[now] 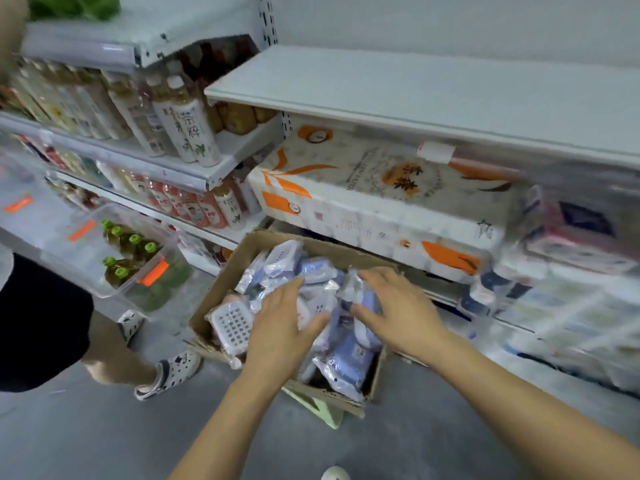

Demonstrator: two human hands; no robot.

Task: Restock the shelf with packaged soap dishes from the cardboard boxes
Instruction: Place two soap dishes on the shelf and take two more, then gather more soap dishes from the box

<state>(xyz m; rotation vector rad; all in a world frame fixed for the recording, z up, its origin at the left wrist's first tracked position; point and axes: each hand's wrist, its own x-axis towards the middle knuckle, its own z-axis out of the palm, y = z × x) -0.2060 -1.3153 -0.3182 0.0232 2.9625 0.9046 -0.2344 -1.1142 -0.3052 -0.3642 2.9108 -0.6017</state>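
An open cardboard box (242,252) sits low in front of the shelving, full of packaged soap dishes in clear wrap, mostly blue (349,365), one white with a grid of holes (232,325). My left hand (280,325) lies flat on the packs in the middle of the box, fingers straight. Opposite it, my right hand (398,306) reaches in from the right, fingers curved around a crinkled pack (351,287); blur hides how firm the hold is. An empty white shelf (415,88) runs above at the right.
The box rests on a pale green stool (322,408). Large tissue roll packs (381,188) fill the shelf behind it. Bottled drinks (187,129) line the left shelves. A person in clogs (173,372) stands at left beside a clear bin of green-capped bottles (131,258).
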